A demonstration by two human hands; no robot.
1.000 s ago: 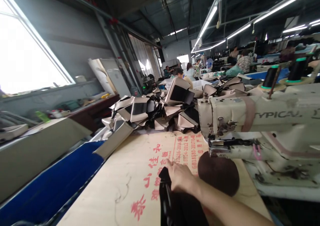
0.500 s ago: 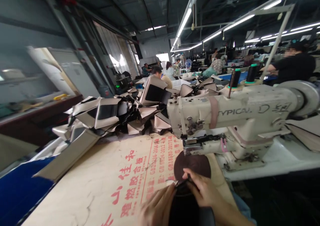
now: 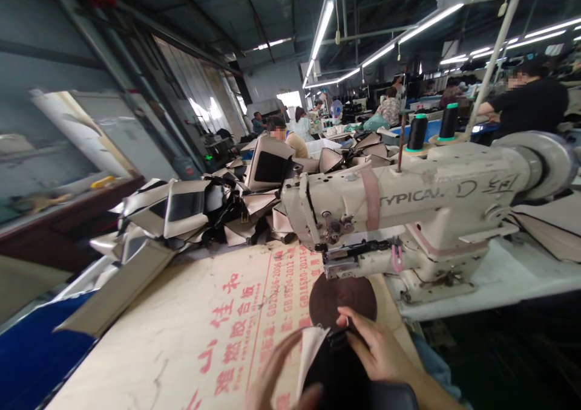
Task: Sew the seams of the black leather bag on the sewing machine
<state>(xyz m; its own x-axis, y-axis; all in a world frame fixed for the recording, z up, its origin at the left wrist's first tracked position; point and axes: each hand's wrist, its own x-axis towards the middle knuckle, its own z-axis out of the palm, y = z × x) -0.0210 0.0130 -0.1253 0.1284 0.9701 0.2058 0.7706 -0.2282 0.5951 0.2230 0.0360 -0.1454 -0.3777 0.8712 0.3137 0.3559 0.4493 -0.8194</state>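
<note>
At the bottom, a black and beige sewn piece (image 3: 333,367) stands upright, its beige flap on the left. My right hand (image 3: 381,346) pinches its black upper edge between thumb and fingers. Blurred by motion, my left hand (image 3: 276,367) arches beside the beige flap, thumb spread well away from the fingers. Just beyond my hands, a coil of dark brown tape (image 3: 342,298) lies flat on the plywood board (image 3: 181,331). Over the board reaches the sewing machine (image 3: 408,198), its narrow arm right behind the coil.
Many similar beige and black pieces (image 3: 188,207) are heaped along the board's far side. A long beige panel (image 3: 118,289) leans at the left over a blue surface (image 3: 45,343). Two black thread spools (image 3: 416,133) stand behind the machine. Several people work farther back.
My left hand has come off the upper edge and spread out to the left and down. More of the beige flap shows. My right hand keeps its pinch; the view has shifted slightly.
</note>
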